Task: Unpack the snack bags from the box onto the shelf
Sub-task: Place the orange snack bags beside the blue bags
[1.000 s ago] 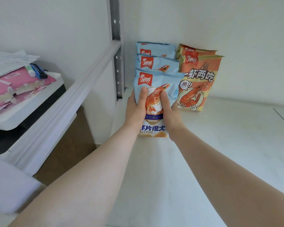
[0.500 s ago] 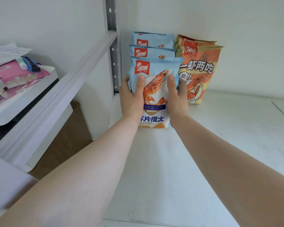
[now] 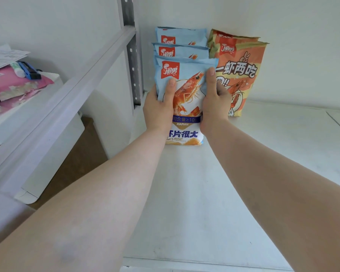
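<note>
The front blue shrimp-crisp bag (image 3: 185, 99) stands upright on the white shelf (image 3: 204, 193), centre frame, touching two matching blue bags (image 3: 182, 51) behind. The left hand (image 3: 158, 108) and right hand (image 3: 214, 103) clamp its sides, thumbs across its face. Orange bags (image 3: 241, 75) stand just right.

The white shelf (image 3: 234, 183) has wide open room in front and to the right. At the back left corner, three blue snack bags (image 3: 185, 54) stand in a row, with two orange snack bags (image 3: 241, 75) just beside them on the right. The grey metal post (image 3: 133, 55) and the slanted rail (image 3: 71, 91) close the left side.
</note>
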`<state>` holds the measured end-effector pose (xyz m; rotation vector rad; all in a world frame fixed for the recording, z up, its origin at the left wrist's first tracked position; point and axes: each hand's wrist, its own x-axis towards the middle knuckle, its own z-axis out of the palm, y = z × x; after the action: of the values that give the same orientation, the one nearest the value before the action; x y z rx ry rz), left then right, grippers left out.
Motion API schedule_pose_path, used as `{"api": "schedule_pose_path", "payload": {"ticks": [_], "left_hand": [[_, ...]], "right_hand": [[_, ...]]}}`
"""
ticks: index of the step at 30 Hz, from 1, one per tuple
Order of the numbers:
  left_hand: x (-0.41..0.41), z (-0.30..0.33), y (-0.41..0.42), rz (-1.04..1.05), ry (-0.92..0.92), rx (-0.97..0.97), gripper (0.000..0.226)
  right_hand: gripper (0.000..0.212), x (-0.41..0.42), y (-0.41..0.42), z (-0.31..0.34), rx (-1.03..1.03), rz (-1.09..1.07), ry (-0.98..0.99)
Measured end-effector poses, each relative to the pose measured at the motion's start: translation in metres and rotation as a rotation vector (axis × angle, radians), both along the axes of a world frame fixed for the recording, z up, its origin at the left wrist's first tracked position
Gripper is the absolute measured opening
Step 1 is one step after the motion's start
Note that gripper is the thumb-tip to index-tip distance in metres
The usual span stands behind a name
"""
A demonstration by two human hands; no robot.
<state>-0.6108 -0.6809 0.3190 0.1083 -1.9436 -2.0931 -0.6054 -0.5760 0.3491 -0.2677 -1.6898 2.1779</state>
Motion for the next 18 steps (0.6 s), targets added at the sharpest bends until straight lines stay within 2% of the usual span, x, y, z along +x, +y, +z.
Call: {"api": "schedule_pose_path", "payload": {"ticks": [4, 7, 9, 13, 18], "left_hand": [[0.009, -0.007, -0.006, -0.024, 0.035, 0.045, 0.06], [0.023, -0.027, -0.007, -0.006, 0.048, 0.026, 0.072], [0.029, -0.038, -0.007, -0.045, 0.039, 0.009, 0.078], [0.024, -0.039, -0.005, -0.047, 0.027, -0.086, 0.064], [0.018, -0.043, -0.008, 0.01, -0.034, -0.145, 0.058]], "right_hand": [[0.049, 0.02, 0.009, -0.016, 0.113, 0.052, -0.002], [0.079, 0.039, 0.016, -0.045, 0.215, 0.151, -0.003], [0.086, 0.045, 0.014, -0.058, 0.305, 0.204, -0.003], [0.076, 0.038, 0.003, -0.063, 0.354, 0.199, -0.009], [0.043, 0.034, -0.001, -0.064, 0.476, 0.198, -0.104]]}}
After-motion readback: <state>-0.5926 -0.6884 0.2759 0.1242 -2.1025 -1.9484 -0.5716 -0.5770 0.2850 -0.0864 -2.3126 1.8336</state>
